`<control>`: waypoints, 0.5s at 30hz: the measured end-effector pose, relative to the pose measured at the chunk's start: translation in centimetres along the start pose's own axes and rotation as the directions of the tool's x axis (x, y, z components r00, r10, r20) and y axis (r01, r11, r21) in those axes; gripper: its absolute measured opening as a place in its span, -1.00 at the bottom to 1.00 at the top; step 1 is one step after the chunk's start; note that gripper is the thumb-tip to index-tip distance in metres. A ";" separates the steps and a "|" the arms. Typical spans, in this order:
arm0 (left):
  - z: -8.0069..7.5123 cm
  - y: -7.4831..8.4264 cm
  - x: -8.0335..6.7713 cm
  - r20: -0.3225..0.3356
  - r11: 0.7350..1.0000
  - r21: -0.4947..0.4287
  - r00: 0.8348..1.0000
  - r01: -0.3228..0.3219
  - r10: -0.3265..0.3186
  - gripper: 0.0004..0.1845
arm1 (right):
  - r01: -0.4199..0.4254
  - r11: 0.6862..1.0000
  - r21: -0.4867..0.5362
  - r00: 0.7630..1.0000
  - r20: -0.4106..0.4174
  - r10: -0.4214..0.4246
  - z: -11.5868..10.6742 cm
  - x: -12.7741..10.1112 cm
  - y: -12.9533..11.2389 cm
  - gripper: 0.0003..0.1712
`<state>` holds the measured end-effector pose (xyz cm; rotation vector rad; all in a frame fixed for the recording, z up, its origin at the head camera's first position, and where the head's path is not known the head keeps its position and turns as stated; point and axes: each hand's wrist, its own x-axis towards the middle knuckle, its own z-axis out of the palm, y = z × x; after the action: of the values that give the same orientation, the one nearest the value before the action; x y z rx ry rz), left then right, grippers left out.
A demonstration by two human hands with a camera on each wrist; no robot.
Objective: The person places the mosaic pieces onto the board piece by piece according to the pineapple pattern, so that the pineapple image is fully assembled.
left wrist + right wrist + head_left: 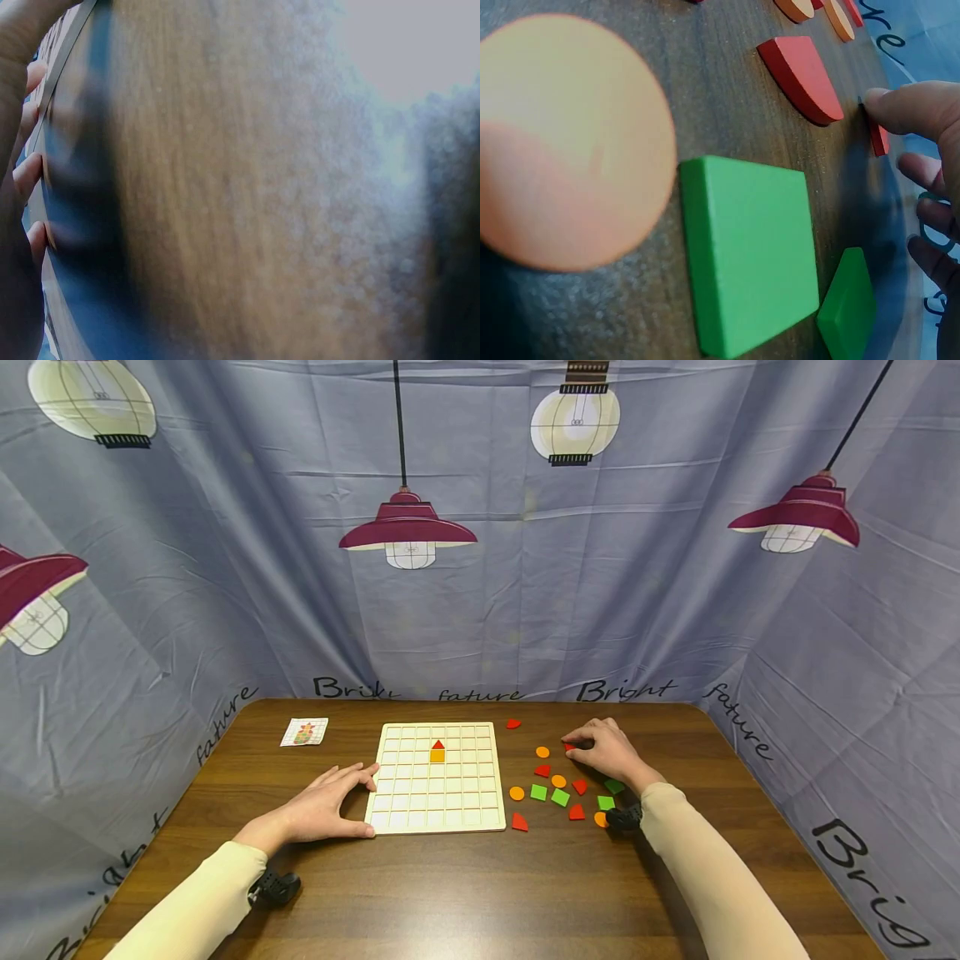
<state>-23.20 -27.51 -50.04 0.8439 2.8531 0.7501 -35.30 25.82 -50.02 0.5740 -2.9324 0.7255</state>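
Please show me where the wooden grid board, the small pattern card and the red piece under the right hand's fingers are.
wooden grid board point(408, 806): head view, bare lower cells.
pattern card point(304, 732): head view, card middle.
red piece point(880, 139): right wrist view, edge beside the fingertip.

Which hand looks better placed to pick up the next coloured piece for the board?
Probably the right hand: its fingertips already touch a small red piece among the loose shapes right of the pale wooden grid board. The left hand rests against the board's left edge.
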 end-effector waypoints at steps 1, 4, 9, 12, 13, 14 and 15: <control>0.0 0.0 0.0 0.001 1.000 0.000 1.000 0.001 -0.001 -0.34 | 0.002 1.000 0.003 1.000 0.004 -0.002 0.0 0.0 0.0 -0.70; -0.1 0.1 0.0 0.000 1.000 -0.001 1.000 0.003 -0.003 -0.34 | 0.013 1.000 -0.003 1.000 -0.004 -0.013 0.0 -0.2 0.0 -0.74; -0.2 0.2 0.0 -0.002 1.000 0.000 1.000 -0.002 0.002 -0.34 | 0.005 0.999 -0.037 0.999 -0.037 -0.007 -0.2 -0.4 0.0 -0.74; -0.2 0.2 0.0 -0.003 1.000 0.000 1.000 -0.006 0.006 -0.34 | -0.002 0.999 -0.033 1.000 -0.030 0.001 -0.3 -0.7 0.3 -0.70; -0.2 0.2 0.0 -0.002 1.000 -0.002 1.000 -0.007 0.007 -0.35 | -0.007 1.000 -0.025 1.000 -0.023 0.006 -0.4 -0.8 0.4 -0.68; -0.2 0.2 0.0 -0.002 1.000 -0.003 1.000 -0.007 0.007 -0.35 | -0.013 1.000 -0.018 1.000 -0.016 0.012 -0.5 -0.9 0.5 -0.66; -0.3 0.2 0.0 -0.001 1.000 -0.004 1.000 -0.007 0.007 -0.35 | -0.014 1.000 -0.013 1.000 -0.009 0.014 -0.6 -1.0 0.6 -0.65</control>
<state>-23.17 -27.45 -49.70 0.8542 2.8502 0.7575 -34.56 26.91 -49.90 0.5487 -2.9331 0.7076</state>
